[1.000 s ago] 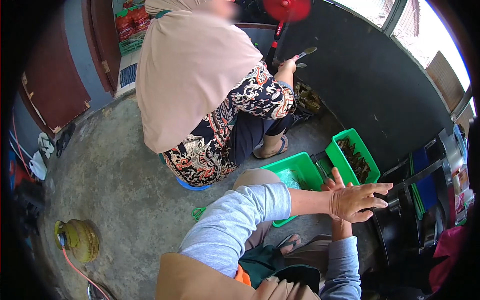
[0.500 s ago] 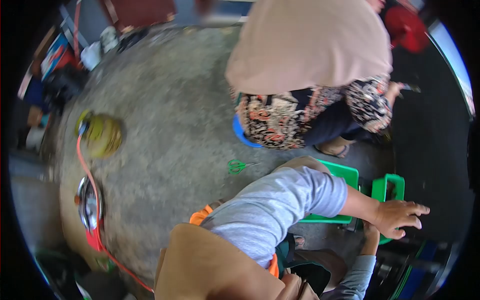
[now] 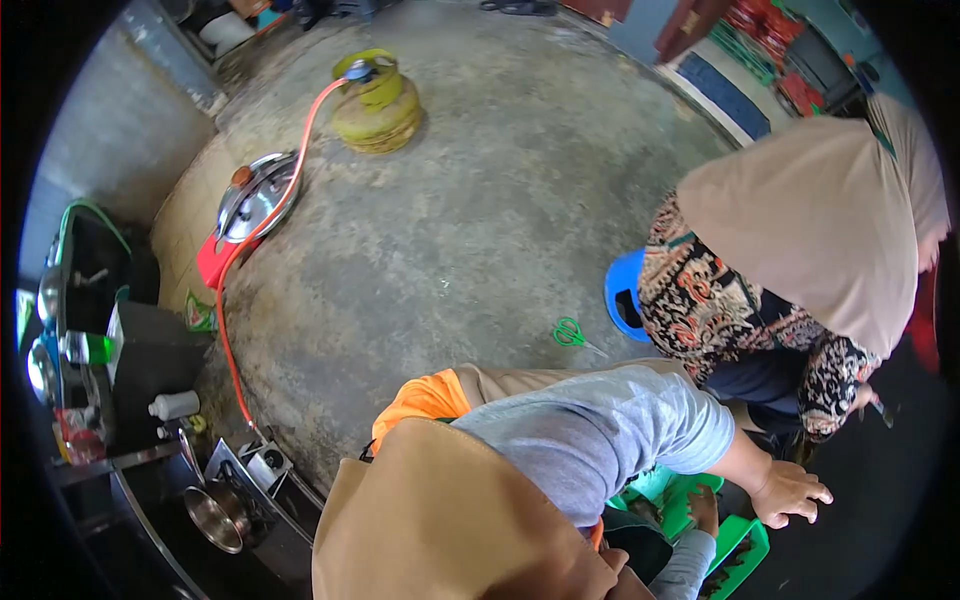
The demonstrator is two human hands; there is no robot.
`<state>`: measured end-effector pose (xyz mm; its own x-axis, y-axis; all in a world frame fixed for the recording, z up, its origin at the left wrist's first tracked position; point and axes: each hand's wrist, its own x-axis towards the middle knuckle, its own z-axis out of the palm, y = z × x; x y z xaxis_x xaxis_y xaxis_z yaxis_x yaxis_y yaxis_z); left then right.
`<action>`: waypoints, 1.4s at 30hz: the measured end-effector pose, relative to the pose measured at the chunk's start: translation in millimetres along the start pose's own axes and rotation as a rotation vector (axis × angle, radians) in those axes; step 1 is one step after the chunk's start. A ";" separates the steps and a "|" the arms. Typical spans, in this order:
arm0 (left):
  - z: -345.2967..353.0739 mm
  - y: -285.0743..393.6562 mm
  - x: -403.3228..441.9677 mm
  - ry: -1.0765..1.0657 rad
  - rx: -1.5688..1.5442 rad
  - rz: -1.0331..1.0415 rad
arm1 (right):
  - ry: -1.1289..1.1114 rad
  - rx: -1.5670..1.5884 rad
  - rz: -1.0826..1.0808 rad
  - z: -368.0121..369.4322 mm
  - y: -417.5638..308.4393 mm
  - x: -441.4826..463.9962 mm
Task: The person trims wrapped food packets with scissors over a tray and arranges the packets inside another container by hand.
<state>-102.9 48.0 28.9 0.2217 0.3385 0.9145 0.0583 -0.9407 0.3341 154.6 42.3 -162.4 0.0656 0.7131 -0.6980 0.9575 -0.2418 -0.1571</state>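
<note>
My left hand (image 3: pixel 790 492) reaches out over the dark surface (image 3: pixel 850 500), fingers spread, with nothing visible in them. Closer to my body, my right hand (image 3: pixel 705 510) is at the green tray (image 3: pixel 676 515), which has some brown bits in it. How the fingers of this hand are bent, and whether they hold anything, is too small to make out. A second green tray (image 3: pixel 752 562), also with brown pieces inside, stands just below my left hand. Part of both trays is hidden by my arms and sleeves.
Green-handled scissors (image 3: pixel 570 333) lie on the concrete floor. Beside me a co-worker (image 3: pixel 790 260) sits on a blue stool (image 3: pixel 624 300), holding a small tool. A gas cylinder (image 3: pixel 378 110) feeds an orange hose (image 3: pixel 228 340). A lidded pan (image 3: pixel 262 195) and a saucepan (image 3: pixel 218 515) are at left.
The view has swung, so the room has shifted rightward and the stove side shows. My right hand, earlier beneath my left wrist, is now apart from it, over the tray. My left hand stays spread.
</note>
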 end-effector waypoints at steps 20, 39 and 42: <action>-202.0 -0.9 -113.5 -0.218 0.284 -0.627 | -0.244 -0.391 -0.222 12.2 -98.2 -72.5; -55.8 45.8 -68.2 -0.686 -0.140 -0.315 | 0.042 0.284 -0.130 64.3 12.1 -211.4; -30.2 50.8 -60.7 -0.810 -0.220 -0.323 | 0.017 0.425 -0.037 59.2 7.2 -240.6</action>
<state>-142.7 -19.7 -2.8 0.8500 0.3893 0.3548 0.0678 -0.7489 0.6592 129.1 -169.9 -36.9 0.0412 0.7360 -0.6757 0.7584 -0.4633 -0.4584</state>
